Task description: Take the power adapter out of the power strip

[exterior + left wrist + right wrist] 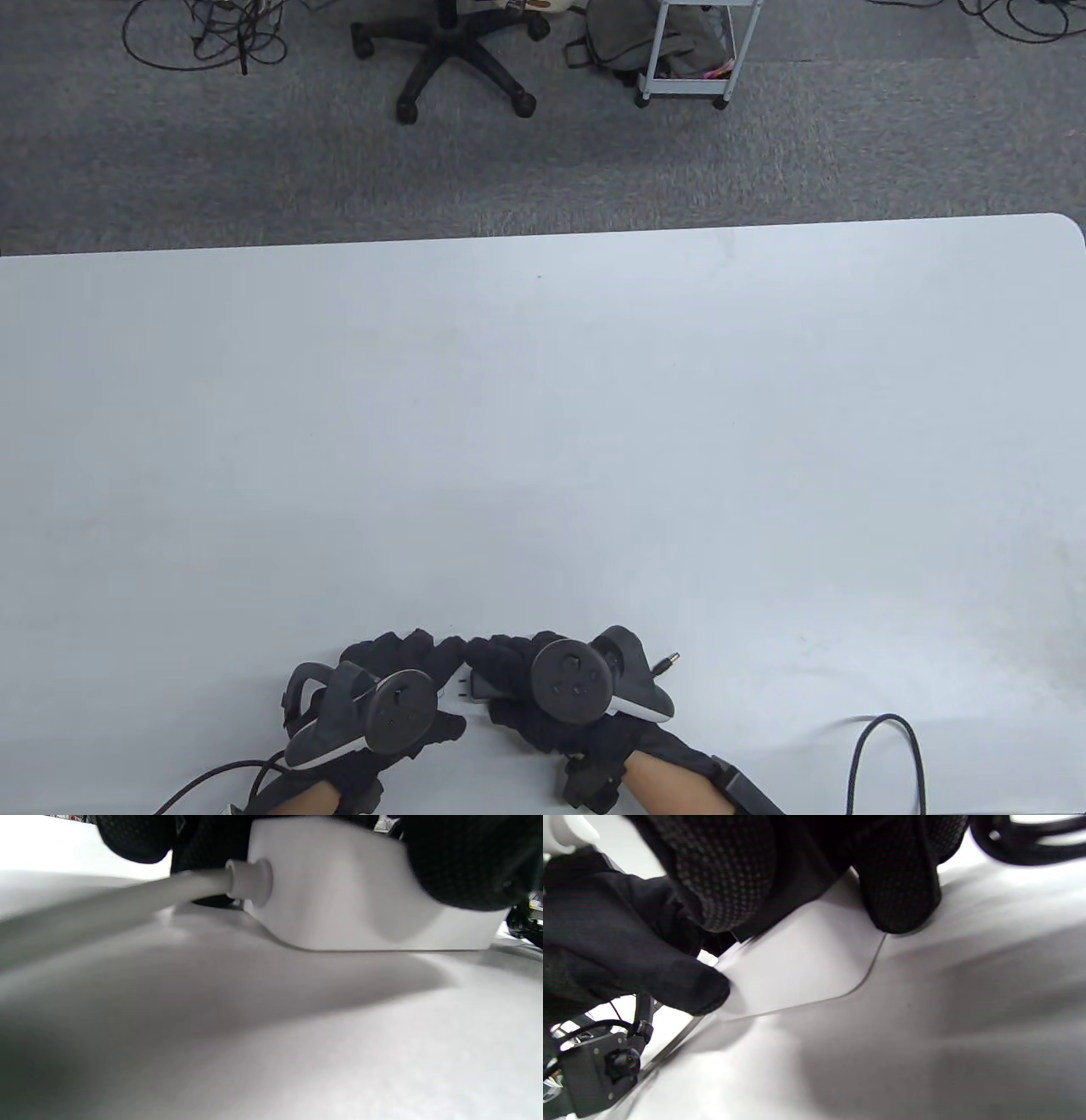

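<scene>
The tabletop [543, 441] is a broad, smooth, matte white slab with a rounded far-right corner; beyond its far edge lies grey carpet [212, 161] carrying a black five-legged office chair base [454, 59], a grey backpack [645, 38], a small white wheeled cart [691, 51] and loops of black cable [204, 34].

At the near edge, a little left of centre, both gloved hands meet. The left hand [382, 692], in black dotted knit fabric, rests on the power strip [360, 899], a white, glossy, round-cornered plastic block lying flat on the tabletop; its fingers [462, 861] press down over the block's top, curled around it. A thick pale cord [127, 899] leaves the block's end through a ribbed collar.

The right hand [560, 692] sits touching the left. Its fingers [899, 878] clamp a flat white rounded-corner body, probably the power adapter [806, 967], thumb and fingertips pinching opposite edges. In the table view the hands hide most of both pieces, with only a small white-and-dark sliver between them.

A black cable [891, 755] arcs on the near right, well apart, and a small metal-tipped plug [668, 662] pokes out just right of the right hand.
</scene>
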